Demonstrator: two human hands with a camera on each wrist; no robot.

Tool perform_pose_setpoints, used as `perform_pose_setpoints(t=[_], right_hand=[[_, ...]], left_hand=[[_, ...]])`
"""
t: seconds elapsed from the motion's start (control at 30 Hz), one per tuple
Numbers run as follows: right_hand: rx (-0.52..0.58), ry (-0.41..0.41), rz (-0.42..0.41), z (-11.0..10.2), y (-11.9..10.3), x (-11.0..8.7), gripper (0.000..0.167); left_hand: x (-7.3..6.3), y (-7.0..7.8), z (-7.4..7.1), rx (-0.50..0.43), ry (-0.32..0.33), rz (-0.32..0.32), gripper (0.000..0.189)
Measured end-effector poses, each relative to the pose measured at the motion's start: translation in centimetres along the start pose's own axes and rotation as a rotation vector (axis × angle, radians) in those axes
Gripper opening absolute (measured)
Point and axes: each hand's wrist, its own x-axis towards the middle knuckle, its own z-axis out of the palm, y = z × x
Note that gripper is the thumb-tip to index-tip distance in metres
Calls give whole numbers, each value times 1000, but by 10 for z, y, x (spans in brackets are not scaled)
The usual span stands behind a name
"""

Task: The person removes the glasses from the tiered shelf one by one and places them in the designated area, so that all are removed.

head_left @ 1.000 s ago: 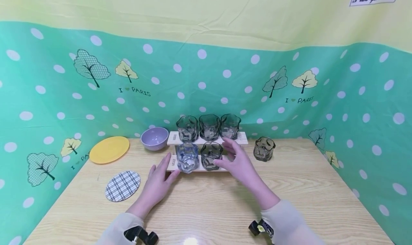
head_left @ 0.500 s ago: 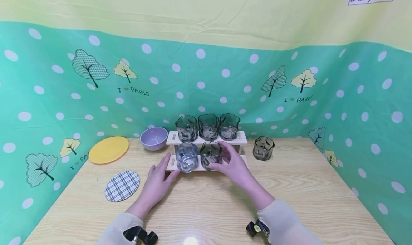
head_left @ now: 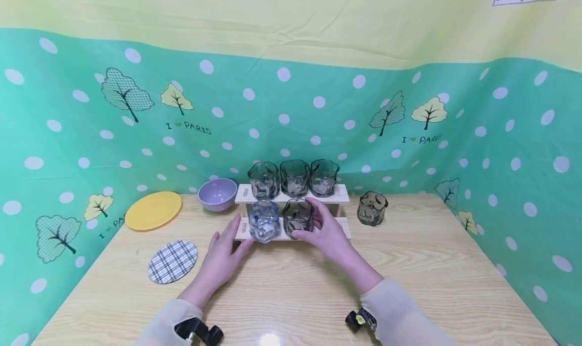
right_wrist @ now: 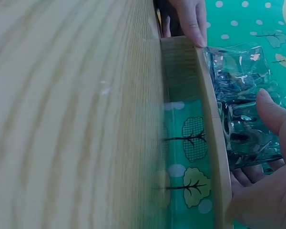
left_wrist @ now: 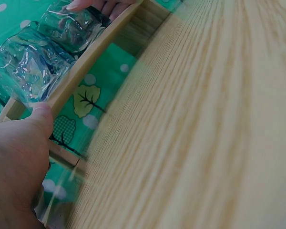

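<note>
A two-tier wooden rack (head_left: 343,228) bears glass cups. On its lower tier a bluish glass cup (head_left: 264,220) stands at the left, beside a grey glass cup (head_left: 297,215). My right hand (head_left: 329,235) grips the grey cup from its right side, thumb in front and fingers behind. My left hand (head_left: 223,253) holds the lower tier's left end, its thumb at the front edge beside the bluish cup. In the left wrist view that thumb (left_wrist: 41,113) lies on the wooden edge. The right wrist view shows the right thumb (right_wrist: 269,107) against the grey cup.
Several grey glass cups (head_left: 294,178) line the upper tier. Another dark glass cup (head_left: 372,209) stands on the table to the right. On the left are a purple bowl (head_left: 217,195), a yellow plate (head_left: 153,211) and a checked coaster (head_left: 173,262). A patterned curtain (head_left: 291,108) hangs behind.
My right hand has moved slightly left and closed round the grey cup's side, its thumb now across the front. The left hand and the cups have stayed in place.
</note>
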Motion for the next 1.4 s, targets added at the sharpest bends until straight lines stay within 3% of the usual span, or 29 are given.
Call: perform_pose_setpoints(t=[1.4], right_hand=[[-93, 48, 1, 8, 0, 1, 101]], left_hand=[[0, -1, 0, 1, -16, -23, 82]])
